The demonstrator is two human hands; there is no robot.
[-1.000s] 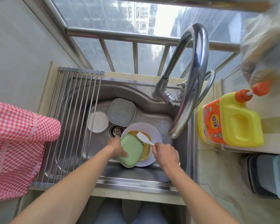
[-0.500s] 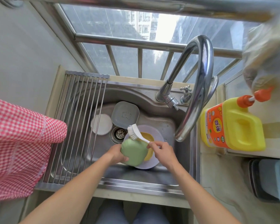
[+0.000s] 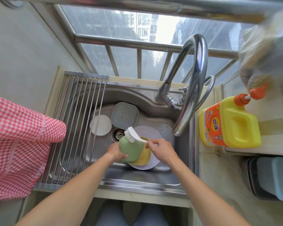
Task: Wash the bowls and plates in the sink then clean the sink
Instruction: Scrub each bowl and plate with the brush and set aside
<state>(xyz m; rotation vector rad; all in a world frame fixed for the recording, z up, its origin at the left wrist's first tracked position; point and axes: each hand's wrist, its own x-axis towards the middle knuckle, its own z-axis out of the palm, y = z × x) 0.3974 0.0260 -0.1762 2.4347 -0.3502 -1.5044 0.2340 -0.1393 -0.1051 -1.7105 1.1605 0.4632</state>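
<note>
Dishes in the sink (image 3: 153,101) number five: green plate (image 3: 131,150) gripped in my left hand (image 3: 115,152), yellow (image 3: 145,156) on white plate (image 3: 151,163) beneath, grey dish (image 3: 124,115) and lid (image 3: 100,125) behind (drain (image 3: 118,134) between). My right hand (image 3: 161,150) pinches one brush (image 3: 135,136), bristles on green's far edge; bare basin lies left, under the rack (image 3: 75,128).

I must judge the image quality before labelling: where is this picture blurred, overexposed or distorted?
Head view: the window is blown out to white in its middle; the plastic bag at upper right is smeared; wide-angle distortion bends the window rail and the walls; the faucet carries bright glare; the sink, the green dish and both hands are sharp.
</note>
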